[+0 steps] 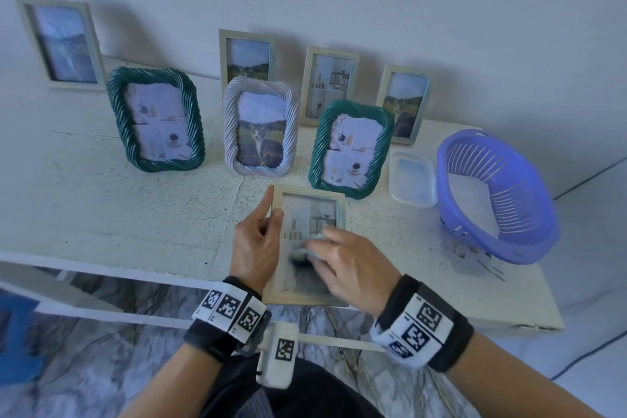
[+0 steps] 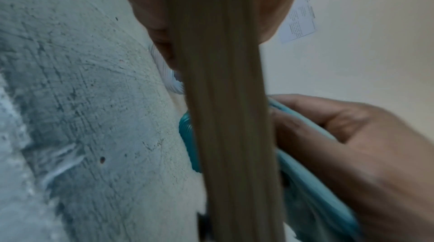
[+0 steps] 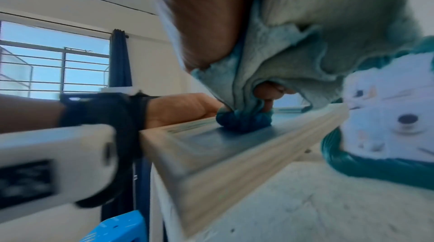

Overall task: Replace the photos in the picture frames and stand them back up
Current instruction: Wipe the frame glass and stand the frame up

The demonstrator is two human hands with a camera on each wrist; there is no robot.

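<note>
**Cloth pressed to a wooden frame at the table edge**

At lower centre, the left hand [image 1: 259, 241] grips the left side of the wooden frame [image 1: 307, 297], which holds a photo. The right hand [image 1: 349, 260] bunches a cloth [image 3: 244, 121] against its glass. At right, the purple basket [image 1: 529, 241] shows nothing inside; the clear tub [image 1: 412, 181] beside it sits lidded.

Behind each bare hand, left hand [image 1: 257, 245] and right hand [image 1: 349, 261], sits a black wristband [image 1: 437, 326] bearing white square-coded tags and a white camera block [image 1: 279, 353].
</note>
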